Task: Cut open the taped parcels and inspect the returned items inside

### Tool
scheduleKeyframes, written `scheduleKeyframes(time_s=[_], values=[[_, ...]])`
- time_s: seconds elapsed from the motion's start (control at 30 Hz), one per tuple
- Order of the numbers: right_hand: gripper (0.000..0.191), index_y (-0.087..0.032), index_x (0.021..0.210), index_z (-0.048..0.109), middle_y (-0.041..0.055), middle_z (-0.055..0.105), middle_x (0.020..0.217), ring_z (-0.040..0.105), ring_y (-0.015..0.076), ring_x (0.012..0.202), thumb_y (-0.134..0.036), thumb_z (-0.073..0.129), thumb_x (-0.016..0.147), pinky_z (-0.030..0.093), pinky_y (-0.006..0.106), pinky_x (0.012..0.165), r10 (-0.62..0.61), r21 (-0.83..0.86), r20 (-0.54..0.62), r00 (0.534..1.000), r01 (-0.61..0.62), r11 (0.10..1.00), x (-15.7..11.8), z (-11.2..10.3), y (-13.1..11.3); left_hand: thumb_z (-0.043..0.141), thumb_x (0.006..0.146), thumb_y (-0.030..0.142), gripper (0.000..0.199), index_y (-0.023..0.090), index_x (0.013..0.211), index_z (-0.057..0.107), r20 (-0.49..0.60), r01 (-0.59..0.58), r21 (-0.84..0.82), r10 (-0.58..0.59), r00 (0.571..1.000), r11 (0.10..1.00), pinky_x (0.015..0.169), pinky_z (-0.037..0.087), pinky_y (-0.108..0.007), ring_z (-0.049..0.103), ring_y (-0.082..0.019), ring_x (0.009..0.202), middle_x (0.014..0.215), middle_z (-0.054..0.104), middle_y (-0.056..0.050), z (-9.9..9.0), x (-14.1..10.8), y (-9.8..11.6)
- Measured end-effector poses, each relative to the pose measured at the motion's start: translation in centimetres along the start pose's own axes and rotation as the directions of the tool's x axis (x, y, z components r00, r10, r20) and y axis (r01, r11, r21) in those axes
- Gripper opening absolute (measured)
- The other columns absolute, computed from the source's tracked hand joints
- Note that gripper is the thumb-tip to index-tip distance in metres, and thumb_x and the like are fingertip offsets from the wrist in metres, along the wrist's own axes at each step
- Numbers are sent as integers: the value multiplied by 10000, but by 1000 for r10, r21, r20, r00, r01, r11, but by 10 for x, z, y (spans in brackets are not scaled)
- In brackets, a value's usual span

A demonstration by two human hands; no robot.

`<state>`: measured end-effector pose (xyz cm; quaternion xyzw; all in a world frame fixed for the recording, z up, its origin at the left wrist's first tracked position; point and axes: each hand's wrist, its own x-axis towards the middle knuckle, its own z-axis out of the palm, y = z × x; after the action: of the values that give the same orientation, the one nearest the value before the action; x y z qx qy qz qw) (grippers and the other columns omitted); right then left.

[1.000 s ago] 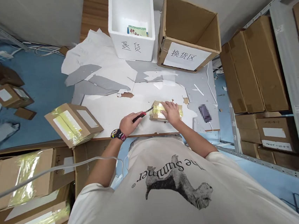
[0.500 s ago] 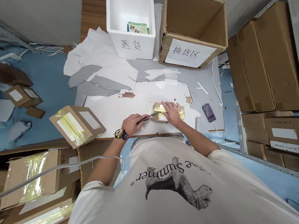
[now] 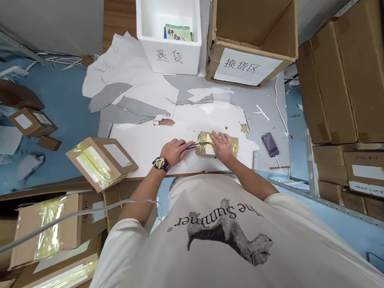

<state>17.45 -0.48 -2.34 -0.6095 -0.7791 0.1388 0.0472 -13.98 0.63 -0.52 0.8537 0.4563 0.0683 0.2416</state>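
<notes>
A person's left hand (image 3: 175, 151) is clutching a slim black-and-red utility knife (image 3: 194, 146), its tip apparently reaching the yellowish tape (image 3: 233, 147), though the fine blade is hard to make out. The open right hand (image 3: 222, 145) is pressing flat on a small brown cardboard box (image 3: 216, 145) lying on a white sheet (image 3: 139, 156) atop the counter (image 3: 269, 105). A taped brown carton (image 3: 101, 163) is sitting near the left hand, while a white foam box (image 3: 170, 58) and an open cardboard carton (image 3: 247, 16) are standing beyond.
</notes>
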Motion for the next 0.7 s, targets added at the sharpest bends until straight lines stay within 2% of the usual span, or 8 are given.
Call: scheduleKeyframes(time_s=[0.23,0.37,0.53,0.7], values=[[569,-219,1687,696,131,672,1731,651,346,1524,-340,369,1239,375,577,1361,33,31,27,999,-34,999,7,-9,-6,482,1187,535,544,387,1637,750,-17,-19,-88,18,1000,996,899,559,-498,656,-365,1103,1256,775,-175,-1,13,-5],[551,-208,1681,699,140,707,1693,668,339,1501,-325,398,1235,391,561,1342,27,31,8,1000,-27,999,10,-10,-6,495,1182,553,526,399,1592,785,-6,-38,-78,38,999,996,929,551,-500,655,-352,1071,1248,782,-161,-5,16,-11],[544,-185,1622,738,154,770,1608,724,307,1399,-311,358,1255,395,502,1326,41,13,-20,999,-41,999,18,-10,-6,445,1197,539,561,362,1621,767,-52,-23,-56,20,998,998,938,549,-494,651,-353,1093,1276,786,-172,-2,21,-9],[522,-202,1643,731,141,724,1674,687,319,1470,-338,412,1253,398,504,1340,49,-17,-30,998,-50,999,15,-5,-14,438,1198,556,575,351,1623,766,-55,-43,-33,41,998,999,935,540,-488,648,-344,1064,1251,791,-167,1,15,-15]])
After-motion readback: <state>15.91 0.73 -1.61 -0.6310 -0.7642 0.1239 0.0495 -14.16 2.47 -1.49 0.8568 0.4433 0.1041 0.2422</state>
